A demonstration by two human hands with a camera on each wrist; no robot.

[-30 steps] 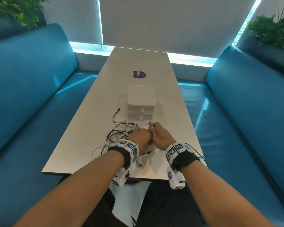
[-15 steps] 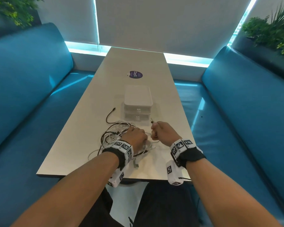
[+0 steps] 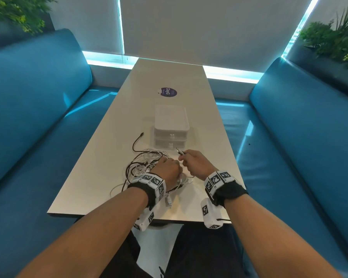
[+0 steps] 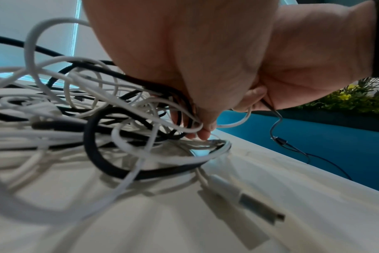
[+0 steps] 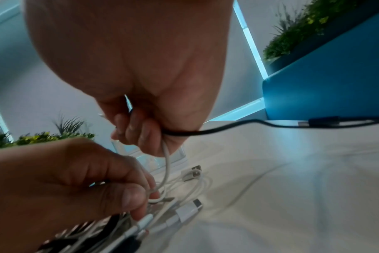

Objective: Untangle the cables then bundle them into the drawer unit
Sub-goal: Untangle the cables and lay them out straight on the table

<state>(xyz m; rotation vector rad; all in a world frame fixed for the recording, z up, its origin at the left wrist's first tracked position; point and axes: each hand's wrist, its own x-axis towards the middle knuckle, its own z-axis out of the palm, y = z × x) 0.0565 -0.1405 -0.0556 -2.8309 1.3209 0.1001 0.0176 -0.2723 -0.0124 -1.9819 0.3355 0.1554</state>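
The right hand (image 3: 195,163) curls its fingers (image 5: 130,126) round a white cable (image 5: 167,164), whose plug end pokes out above the fist. That cable drops to the left hand (image 3: 166,169), whose fingertips (image 4: 202,133) pinch strands of the tangled cables (image 3: 143,163) against the table (image 3: 100,161). The closed drawer unit (image 3: 171,127) stands just beyond both hands.

The left hand (image 3: 167,169) hides part of the cable tangle (image 3: 143,165); strands perhaps knotted beneath.
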